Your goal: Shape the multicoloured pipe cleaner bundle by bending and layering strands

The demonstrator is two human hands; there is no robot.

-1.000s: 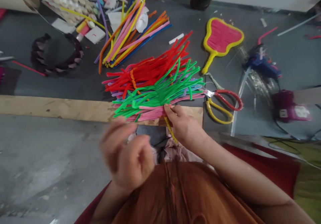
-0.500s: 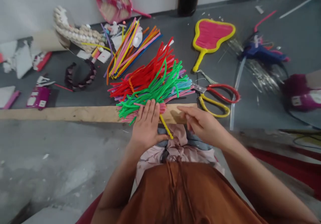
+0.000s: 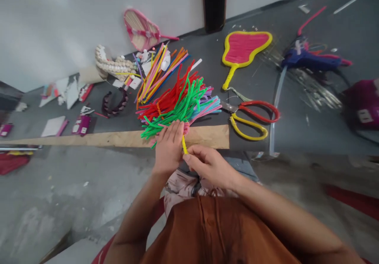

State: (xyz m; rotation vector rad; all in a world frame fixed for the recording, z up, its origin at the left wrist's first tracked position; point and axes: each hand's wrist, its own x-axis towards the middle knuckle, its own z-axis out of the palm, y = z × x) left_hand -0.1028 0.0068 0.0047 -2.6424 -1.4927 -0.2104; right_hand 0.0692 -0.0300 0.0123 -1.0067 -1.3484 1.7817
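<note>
My left hand lies flat, fingers together and stretched out, over a pink fuzzy piece at the table's front edge. Most of that piece is hidden under the palm. A yellow wrapped handle sticks out from it toward me. My right hand pinches the lower end of this handle between thumb and fingers. Just beyond my left fingers is a heap of pipe cleaners, with green ones in front and red ones behind. Light blue, purple and pink ones lie at its right side.
Scissors with red and yellow handles lie right of the heap. Behind them is a pink, yellow-rimmed fan shape. A blue glue gun rests farther right. A brown strip runs along the front edge. More pipe cleaners lie behind.
My right hand has moved left and down from above the brown strip and now grips the end of the yellow handle. My left hand stays flat on the pink piece. The camera view has shifted.
</note>
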